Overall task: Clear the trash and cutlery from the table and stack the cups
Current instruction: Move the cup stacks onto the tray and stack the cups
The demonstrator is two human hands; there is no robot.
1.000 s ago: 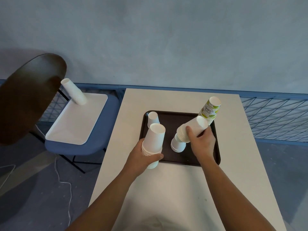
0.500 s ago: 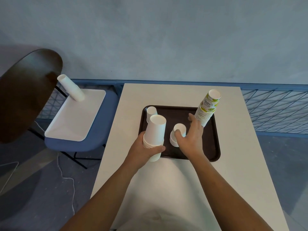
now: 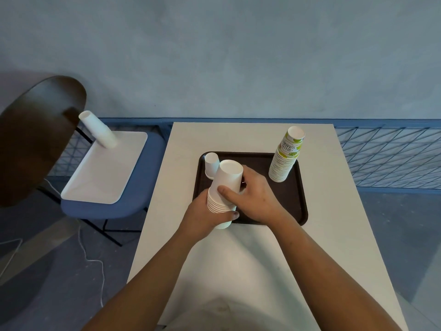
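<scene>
My left hand [image 3: 202,217] grips the lower part of a stack of upturned white paper cups [image 3: 226,181], held over the near left corner of the dark brown tray [image 3: 297,201]. My right hand [image 3: 256,198] is against the stack's right side, thumb across its front and fingers curled behind it. A single small white cup [image 3: 211,163] stands upturned in the tray's far left corner. On the tray's far right stands a tall cup stack topped by a green-printed cup [image 3: 285,161]. What lies under my right hand is hidden.
The tray lies on a white table [image 3: 250,259]. To the left, a blue chair [image 3: 102,210] carries a white tray [image 3: 105,173] with another white cup stack [image 3: 99,133]. A dark rounded chair back [image 3: 35,139], blue wire fence [image 3: 386,158] and floor cable [image 3: 93,261] surround the table.
My right hand let go of the tilted cups at the tall green-topped stack, then moved left across the tray to the stack in my left hand. The small cup in the tray's middle no longer shows.
</scene>
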